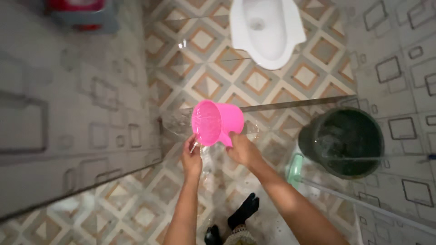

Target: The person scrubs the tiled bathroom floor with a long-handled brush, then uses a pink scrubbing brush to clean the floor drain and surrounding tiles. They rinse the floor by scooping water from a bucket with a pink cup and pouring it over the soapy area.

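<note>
A pink plastic mug (217, 121) is tipped on its side, its open mouth facing left. My right hand (244, 149) grips its handle from the lower right. Water spills from the mug and splashes around it. My left hand (192, 156) is under the mug's rim, fingers touching the falling water. Both forearms reach up from the bottom of the view over a wet patterned tile floor (254, 81).
A white floor-level toilet pan (265, 29) lies at the top. At the right stands a dark bucket (344, 141) holding water, a green-handled tool (295, 170) next to it. Tiled walls rise left and right. Black slippers (243, 212) show at the bottom.
</note>
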